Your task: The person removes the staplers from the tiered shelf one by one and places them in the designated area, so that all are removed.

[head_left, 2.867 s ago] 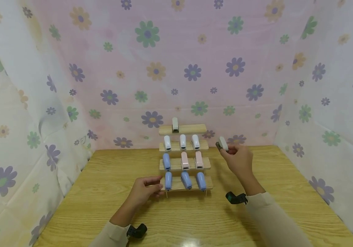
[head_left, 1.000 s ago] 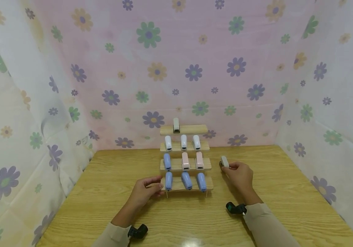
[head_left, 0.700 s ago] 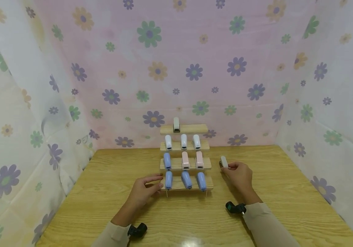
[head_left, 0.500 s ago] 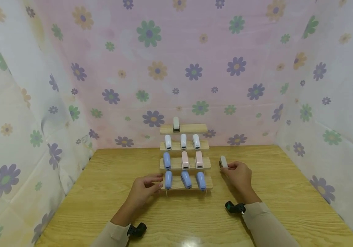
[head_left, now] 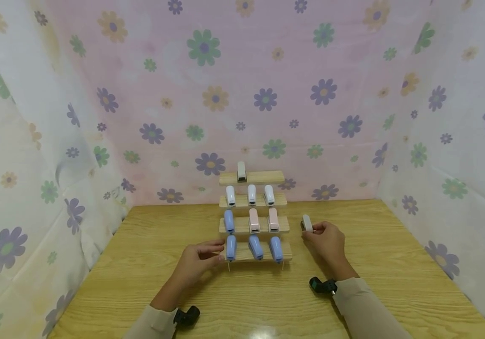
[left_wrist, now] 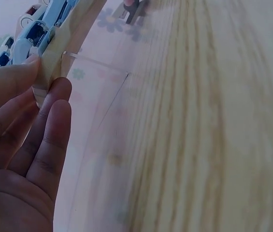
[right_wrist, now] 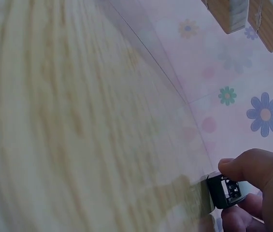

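Note:
A four-tier wooden rack (head_left: 243,253) stands mid-table with mini staplers on its boards. My left hand (head_left: 195,263) grips the left end of the lowest board; in the left wrist view the thumb lies above the board edge (left_wrist: 55,54) and fingers below. Between the thumb and fingers of my right hand (head_left: 329,242) is a white stapler (head_left: 307,222), right of the rack and low by the tabletop. Its dark end (right_wrist: 225,191) shows in the right wrist view. Nearest the left hand sits a blue stapler (head_left: 231,247).
Two more blue staplers share the bottom board. Above are one blue and two pink staplers (head_left: 254,220), then three white staplers (head_left: 252,194). A single pale stapler (head_left: 241,170) occupies the top board. Flowered cloth (head_left: 242,70) surrounds the wooden table (head_left: 149,245) behind and at both sides.
Since the earliest frame, my right hand has come down with the white stapler, from beside the upper boards to near the tabletop. During the last second both hands stay nearly still.

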`<state>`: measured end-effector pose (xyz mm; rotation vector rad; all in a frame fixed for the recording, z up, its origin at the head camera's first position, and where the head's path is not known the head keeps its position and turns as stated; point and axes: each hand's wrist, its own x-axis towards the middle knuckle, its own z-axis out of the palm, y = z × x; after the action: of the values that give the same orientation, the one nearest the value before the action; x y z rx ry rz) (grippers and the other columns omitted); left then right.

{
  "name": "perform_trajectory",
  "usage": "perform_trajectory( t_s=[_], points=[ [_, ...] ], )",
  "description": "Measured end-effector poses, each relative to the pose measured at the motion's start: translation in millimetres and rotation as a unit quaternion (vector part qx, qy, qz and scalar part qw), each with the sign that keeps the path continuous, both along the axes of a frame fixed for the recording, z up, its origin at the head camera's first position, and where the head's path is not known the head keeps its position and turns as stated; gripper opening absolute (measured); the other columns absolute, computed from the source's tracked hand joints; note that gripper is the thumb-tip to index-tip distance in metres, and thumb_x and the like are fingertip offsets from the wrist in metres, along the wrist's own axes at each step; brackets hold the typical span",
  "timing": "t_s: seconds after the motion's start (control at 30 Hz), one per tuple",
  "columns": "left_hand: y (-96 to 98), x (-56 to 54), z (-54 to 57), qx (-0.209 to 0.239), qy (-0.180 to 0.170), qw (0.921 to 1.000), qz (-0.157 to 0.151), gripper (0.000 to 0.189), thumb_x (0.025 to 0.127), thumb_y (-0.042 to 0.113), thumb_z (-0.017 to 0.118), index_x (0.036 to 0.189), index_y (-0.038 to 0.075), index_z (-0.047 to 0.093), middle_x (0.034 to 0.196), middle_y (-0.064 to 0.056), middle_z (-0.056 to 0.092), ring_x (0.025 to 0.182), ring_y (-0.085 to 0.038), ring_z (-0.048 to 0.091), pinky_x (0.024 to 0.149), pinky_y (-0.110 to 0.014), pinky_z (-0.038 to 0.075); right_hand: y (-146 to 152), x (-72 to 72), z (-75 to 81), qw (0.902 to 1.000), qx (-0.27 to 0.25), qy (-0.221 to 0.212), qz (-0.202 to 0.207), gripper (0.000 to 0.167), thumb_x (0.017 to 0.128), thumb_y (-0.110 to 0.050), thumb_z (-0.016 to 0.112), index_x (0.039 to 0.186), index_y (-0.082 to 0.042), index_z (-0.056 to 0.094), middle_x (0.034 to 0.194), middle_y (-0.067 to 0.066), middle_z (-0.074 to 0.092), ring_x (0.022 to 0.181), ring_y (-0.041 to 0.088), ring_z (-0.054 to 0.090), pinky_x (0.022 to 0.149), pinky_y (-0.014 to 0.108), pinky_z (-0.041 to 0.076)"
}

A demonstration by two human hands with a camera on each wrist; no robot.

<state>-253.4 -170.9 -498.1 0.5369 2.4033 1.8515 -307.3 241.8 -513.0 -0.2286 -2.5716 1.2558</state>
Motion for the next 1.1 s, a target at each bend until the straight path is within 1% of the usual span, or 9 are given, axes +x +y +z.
perform_trajectory(
  t_s=[0.2, 0.33, 0.47, 0.6, 0.67, 0.8, 0.9, 0.97, 1.1],
  points=[
    [0.7, -1.6, -1.0, -0.002, -0.004, 1.0000, 0.002, 0.033, 0.092, 0.021, 0.081, 0.123, 0.011, 0.077, 0.144, -0.004, 0.064, 0.125, -0.024, 0.066, 0.089, -0.023, 0.060, -1.1, -2.7, 0.1, 1.0000, 0.001, -0.002, -0.007, 0.063, 0.087, -0.043, 0.084, 0.131, -0.004, 0.062, 0.109, 0.015, 0.068, 0.089, 0.027, 0.066, 0.070, 0.034, 0.058],
    [1.6, -2.3, -0.6, -0.005, 0.002, 1.0000, 0.000, 0.032, 0.092, 0.020, 0.081, 0.122, 0.010, 0.078, 0.144, -0.006, 0.064, 0.123, -0.023, 0.068, 0.088, -0.023, 0.060, -2.1, -3.3, 0.5, 1.0000, -0.001, 0.000, -0.009, 0.064, 0.088, -0.043, 0.083, 0.133, -0.004, 0.060, 0.111, 0.015, 0.064, 0.092, 0.028, 0.066, 0.072, 0.035, 0.058],
    [1.5, -2.6, -1.4, -0.011, 0.002, 0.9999, 0.003, 0.032, 0.092, 0.021, 0.081, 0.122, 0.012, 0.078, 0.143, -0.004, 0.065, 0.123, -0.022, 0.067, 0.090, -0.022, 0.059, -3.9, -2.5, 3.2, 0.9999, 0.000, 0.013, -0.007, 0.065, 0.089, -0.042, 0.082, 0.136, -0.004, 0.058, 0.114, 0.016, 0.063, 0.100, 0.032, 0.069, 0.075, 0.039, 0.059],
    [0.2, -2.4, -1.3, -0.015, 0.004, 0.9999, 0.002, 0.033, 0.091, 0.022, 0.082, 0.123, 0.011, 0.077, 0.143, -0.005, 0.065, 0.124, -0.025, 0.067, 0.090, -0.022, 0.059, -7.4, -0.9, 11.5, 0.9993, -0.009, 0.037, 0.000, 0.070, 0.091, -0.040, 0.080, 0.144, -0.005, 0.052, 0.122, 0.018, 0.062, 0.109, 0.036, 0.067, 0.076, 0.044, 0.060],
    [-0.7, -2.0, -0.7, -0.014, 0.002, 0.9999, 0.002, 0.033, 0.091, 0.022, 0.082, 0.123, 0.011, 0.077, 0.143, -0.004, 0.065, 0.123, -0.025, 0.067, 0.088, -0.023, 0.060, -10.1, -1.2, 16.6, 0.9987, -0.013, 0.050, 0.003, 0.071, 0.091, -0.040, 0.079, 0.147, -0.007, 0.051, 0.125, 0.018, 0.061, 0.110, 0.036, 0.064, 0.078, 0.046, 0.059],
    [-0.6, -2.7, -0.3, -0.010, 0.001, 1.0000, -0.002, 0.033, 0.092, 0.022, 0.081, 0.123, 0.010, 0.077, 0.144, -0.005, 0.064, 0.122, -0.024, 0.068, 0.086, -0.024, 0.061, -14.6, -2.5, 29.0, 0.9966, -0.014, 0.081, 0.004, 0.066, 0.093, -0.037, 0.078, 0.146, -0.008, 0.052, 0.126, 0.019, 0.061, 0.110, 0.037, 0.061, 0.081, 0.050, 0.058],
    [-0.2, -3.1, -1.4, -0.004, 0.000, 1.0000, -0.008, 0.033, 0.092, 0.020, 0.081, 0.123, 0.008, 0.077, 0.144, -0.008, 0.063, 0.121, -0.023, 0.068, 0.086, -0.023, 0.061, -17.6, -3.2, 37.2, 0.9952, -0.008, 0.098, 0.002, 0.061, 0.093, -0.033, 0.078, 0.143, -0.008, 0.055, 0.123, 0.017, 0.062, 0.108, 0.036, 0.062, 0.083, 0.052, 0.058],
    [0.0, -2.8, -2.2, -0.004, 0.003, 0.9999, -0.010, 0.033, 0.092, 0.018, 0.080, 0.123, 0.006, 0.077, 0.144, -0.011, 0.063, 0.121, -0.024, 0.068, 0.085, -0.023, 0.061, -19.9, -3.5, 42.0, 0.9944, -0.005, 0.106, 0.003, 0.058, 0.093, -0.032, 0.079, 0.141, -0.008, 0.057, 0.121, 0.015, 0.063, 0.107, 0.035, 0.063, 0.082, 0.052, 0.058],
    [0.9, -2.2, -1.3, -0.006, 0.006, 0.9999, -0.006, 0.033, 0.092, 0.016, 0.080, 0.123, 0.005, 0.077, 0.143, -0.011, 0.064, 0.122, -0.024, 0.068, 0.086, -0.023, 0.060, -25.1, -6.3, 54.4, 0.9916, -0.004, 0.129, 0.011, 0.053, 0.092, -0.033, 0.079, 0.136, -0.008, 0.060, 0.118, 0.013, 0.065, 0.104, 0.032, 0.064, 0.081, 0.050, 0.058]
  ],
)
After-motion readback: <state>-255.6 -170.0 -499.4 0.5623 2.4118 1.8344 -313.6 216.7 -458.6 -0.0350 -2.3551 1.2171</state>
